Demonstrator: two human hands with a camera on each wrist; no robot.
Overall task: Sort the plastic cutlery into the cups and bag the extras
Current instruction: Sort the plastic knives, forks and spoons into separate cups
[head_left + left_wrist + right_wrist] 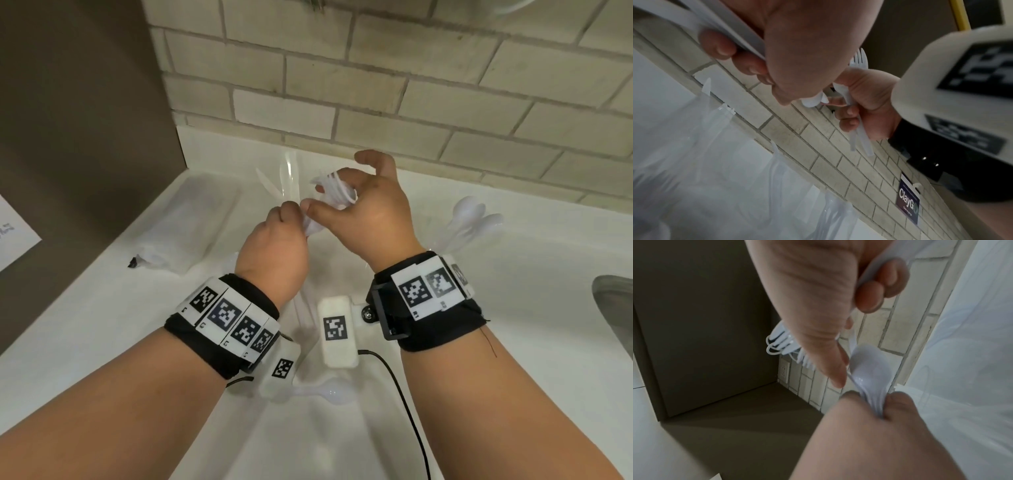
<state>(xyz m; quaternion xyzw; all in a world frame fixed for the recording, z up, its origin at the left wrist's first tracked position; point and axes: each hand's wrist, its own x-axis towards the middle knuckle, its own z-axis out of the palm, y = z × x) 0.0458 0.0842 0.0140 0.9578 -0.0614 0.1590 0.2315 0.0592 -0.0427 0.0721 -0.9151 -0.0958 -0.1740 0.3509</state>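
Both hands are raised over the white counter [102, 325]. My left hand [291, 219] pinches the necks of white plastic spoons [869, 368], whose handles run back through its curled fingers [717, 45]. Close to its right, my right hand [346, 195] grips a bundle of white forks [330, 186], tines up [859, 58]; its thumb touches the spoon bowls. A clear cup [289, 178] with knives stands behind the hands. Another clear cup [469, 222] at the right holds spoons.
A clear plastic bag [191, 219] with cutlery in it lies at the left beside a dark panel [78, 137]. A loose spoon [329, 390] lies under my wrists. A tiled wall [411, 96] runs along the back and a metal sink [616, 308] is at the right edge.
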